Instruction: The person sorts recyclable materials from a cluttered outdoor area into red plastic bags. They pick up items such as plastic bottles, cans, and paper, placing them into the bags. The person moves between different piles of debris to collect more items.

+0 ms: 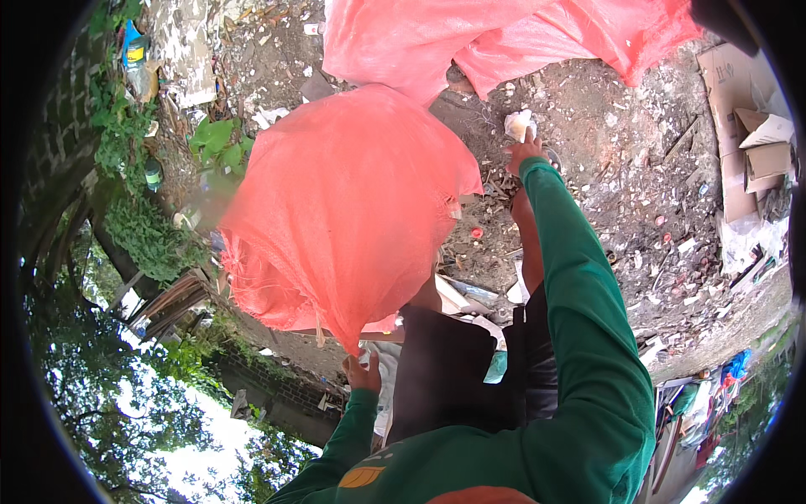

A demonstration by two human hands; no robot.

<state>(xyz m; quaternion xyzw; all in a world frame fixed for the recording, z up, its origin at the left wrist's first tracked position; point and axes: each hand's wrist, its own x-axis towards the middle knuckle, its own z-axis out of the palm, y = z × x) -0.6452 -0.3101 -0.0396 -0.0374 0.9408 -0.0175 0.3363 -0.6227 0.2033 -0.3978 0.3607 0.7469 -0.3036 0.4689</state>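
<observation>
A big red woven mesh sack [353, 193] bulges out in front of me on the left. My left hand [363, 372] is closed on the gathered corner at its near end. My right arm, in a green sleeve, stretches far forward over the littered dirt. At its end my right hand [525, 154] has its fingers against a crumpled whitish plastic piece [520, 126], which appears pinched at the fingertips. A small round item [552, 160] lies beside that wrist, partly covered by it. What the sack holds cannot be seen through the mesh.
More red sacking [512, 38] spreads across the far side. Flattened cardboard [729, 126] and a torn box [766, 160] lie at right. Plastic bottles [136, 59] and green plants [222, 143] are at left. Scraps and a red bottle cap [477, 233] dot the dirt.
</observation>
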